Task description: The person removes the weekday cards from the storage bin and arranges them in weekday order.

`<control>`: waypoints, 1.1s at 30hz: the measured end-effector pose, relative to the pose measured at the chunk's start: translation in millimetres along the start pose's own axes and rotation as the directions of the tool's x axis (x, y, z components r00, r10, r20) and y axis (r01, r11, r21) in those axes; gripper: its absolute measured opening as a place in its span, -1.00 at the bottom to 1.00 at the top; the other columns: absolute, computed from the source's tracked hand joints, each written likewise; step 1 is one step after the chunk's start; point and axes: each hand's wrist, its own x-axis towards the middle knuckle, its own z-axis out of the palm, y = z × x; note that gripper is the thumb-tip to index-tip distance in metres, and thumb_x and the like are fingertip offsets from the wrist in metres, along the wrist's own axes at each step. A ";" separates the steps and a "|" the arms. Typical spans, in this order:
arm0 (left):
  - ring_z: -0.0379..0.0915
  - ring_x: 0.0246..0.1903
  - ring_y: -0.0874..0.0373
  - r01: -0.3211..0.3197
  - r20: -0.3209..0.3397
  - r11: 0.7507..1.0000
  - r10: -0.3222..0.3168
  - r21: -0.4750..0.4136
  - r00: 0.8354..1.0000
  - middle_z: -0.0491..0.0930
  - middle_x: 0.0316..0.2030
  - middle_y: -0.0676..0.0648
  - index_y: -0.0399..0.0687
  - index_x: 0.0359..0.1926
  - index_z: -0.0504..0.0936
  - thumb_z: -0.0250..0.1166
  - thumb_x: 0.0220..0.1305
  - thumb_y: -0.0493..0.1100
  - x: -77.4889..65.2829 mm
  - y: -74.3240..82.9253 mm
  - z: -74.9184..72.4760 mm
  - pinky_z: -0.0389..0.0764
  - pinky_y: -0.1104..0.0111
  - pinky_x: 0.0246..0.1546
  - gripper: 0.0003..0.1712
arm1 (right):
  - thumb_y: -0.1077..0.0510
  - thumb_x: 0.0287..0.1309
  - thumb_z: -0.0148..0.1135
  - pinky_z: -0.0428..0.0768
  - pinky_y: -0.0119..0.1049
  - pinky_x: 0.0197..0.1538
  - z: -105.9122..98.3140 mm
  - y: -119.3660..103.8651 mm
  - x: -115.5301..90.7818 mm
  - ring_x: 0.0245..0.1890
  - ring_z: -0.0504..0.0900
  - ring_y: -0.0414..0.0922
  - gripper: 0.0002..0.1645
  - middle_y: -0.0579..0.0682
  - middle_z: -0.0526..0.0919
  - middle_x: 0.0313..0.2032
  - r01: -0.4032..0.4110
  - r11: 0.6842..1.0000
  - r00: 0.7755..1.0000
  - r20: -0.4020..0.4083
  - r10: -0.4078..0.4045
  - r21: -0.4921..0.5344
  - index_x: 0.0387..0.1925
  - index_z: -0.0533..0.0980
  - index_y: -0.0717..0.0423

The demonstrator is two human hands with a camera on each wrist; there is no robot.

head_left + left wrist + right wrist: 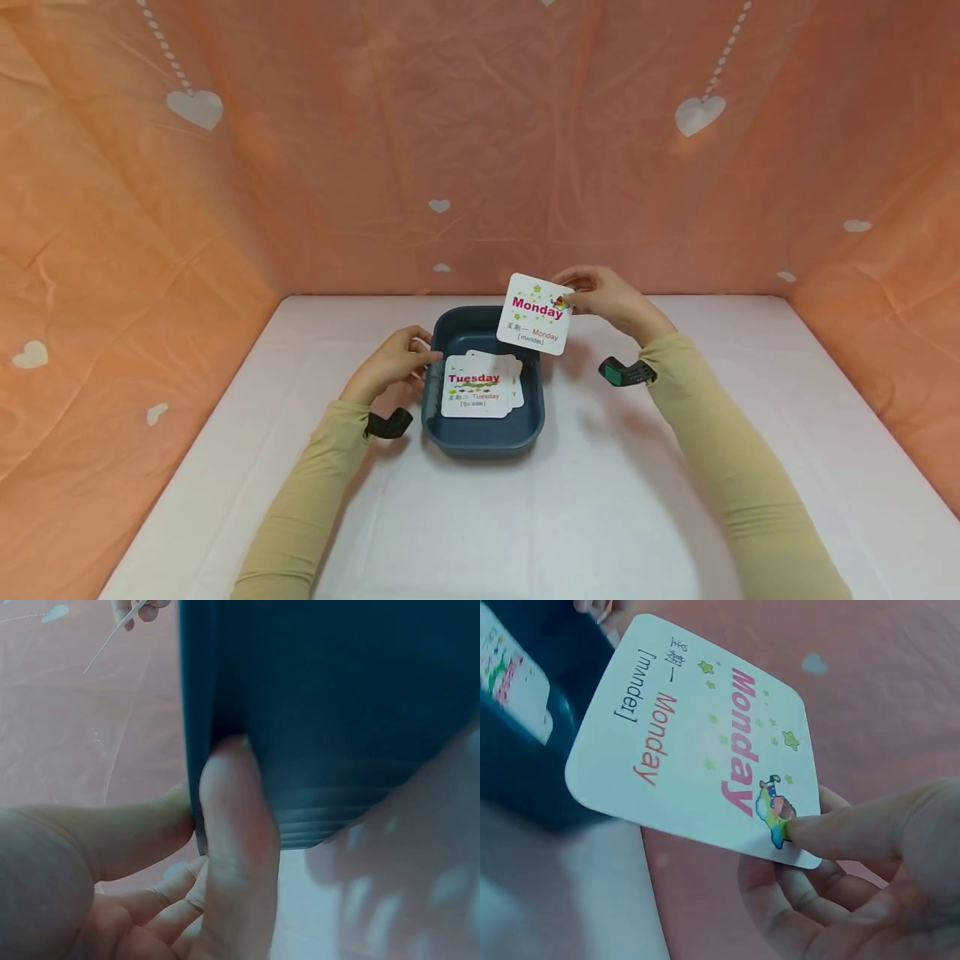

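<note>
fingers of right hand pinch monday card

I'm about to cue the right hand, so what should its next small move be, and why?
Probably ease the Monday card rightward, clear of the tray, toward the tabletop: the right hand pinches it near one corner, it overlaps the tray's right rim in the head view, and the left hand holds the tray's left side.
</note>
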 end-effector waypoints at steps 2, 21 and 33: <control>0.47 -0.54 0.11 -0.001 0.002 1.000 0.001 -0.003 1.000 0.51 -0.40 -0.17 -0.37 0.09 0.31 0.23 0.32 -0.26 0.6 -0.1 0.1 0.65 0.22 -0.51 -0.58 | 0.38 0.28 0.09 0.58 -0.19 -0.04 -7.4 2.6 -1.2 -0.07 0.54 0.02 -0.60 0.23 0.49 0.02 -0.006 1.000 1.000 -0.019 0.006 -0.001 0.14 0.41 0.30; 0.46 -0.55 0.12 -0.011 0.000 1.000 0.011 -0.004 1.000 0.50 -0.41 -0.17 -0.41 0.10 0.31 0.23 0.31 -0.28 -0.1 -0.6 -1.4 0.65 0.22 -0.53 -0.56 | 0.40 0.32 0.00 0.53 -0.23 -0.01 -41.4 48.0 -8.6 -0.12 0.51 -0.05 -0.58 0.30 0.44 0.03 -0.103 0.994 0.992 -0.075 0.100 -0.040 0.19 0.31 0.41; 0.44 -0.57 0.12 0.006 0.004 0.999 -0.006 -0.035 1.000 0.46 -0.44 -0.14 -0.41 0.01 0.31 0.22 0.32 -0.28 0.1 0.0 -1.1 0.64 0.26 -0.57 -0.63 | 0.37 0.32 0.03 0.51 -0.14 0.07 -39.5 74.6 -6.7 -0.03 0.46 -0.01 -0.57 0.34 0.42 0.09 -0.142 0.988 0.984 -0.117 0.134 -0.057 0.19 0.33 0.42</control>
